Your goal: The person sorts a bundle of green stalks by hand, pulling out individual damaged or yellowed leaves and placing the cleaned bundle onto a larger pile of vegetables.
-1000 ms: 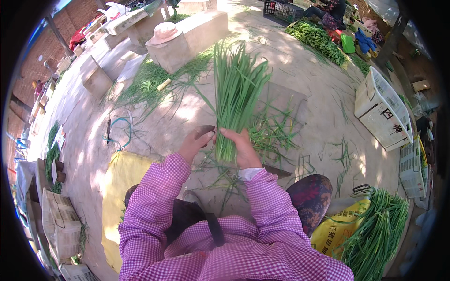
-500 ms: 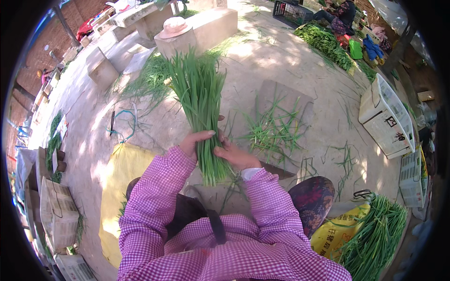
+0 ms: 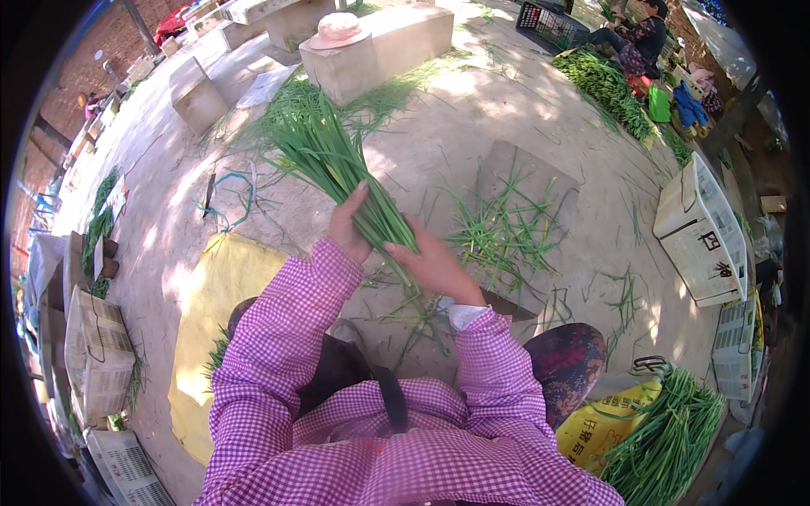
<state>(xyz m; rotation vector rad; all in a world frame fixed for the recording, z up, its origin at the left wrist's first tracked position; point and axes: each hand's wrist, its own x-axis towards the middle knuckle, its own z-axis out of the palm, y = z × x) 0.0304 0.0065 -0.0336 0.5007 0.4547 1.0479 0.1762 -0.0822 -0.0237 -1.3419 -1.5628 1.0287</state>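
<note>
Both my hands are closed on a bunch of garlic chives (image 3: 325,152) in front of me. Its leafy tops lean away to the left and its cut ends point back toward my lap. My left hand (image 3: 350,223) wraps the left side, thumb up along the stems. Lower down, my right hand (image 3: 434,261) grips the stem end from the right, with some fingers hidden behind the bunch. Just right of the hands, loose chive pieces (image 3: 506,236) lie scattered over a flat grey slab (image 3: 498,160). A larger pile of chives (image 3: 666,443) rests beside my right knee on a yellow printed sack (image 3: 612,422).
Another yellow sack (image 3: 224,291) lies at my left, with a blue cord (image 3: 245,215) beyond it. White plastic crates (image 3: 700,232) stand right, and another crate (image 3: 101,354) stands left. A pink hat (image 3: 339,30) sits on a stone block (image 3: 405,38). A person (image 3: 637,42) sits far right near heaped chives (image 3: 599,88).
The bunch has tipped from nearly upright to leaning left, its stem end swinging right. My left hand has moved up it, and my right hand has shifted slightly right and up.
</note>
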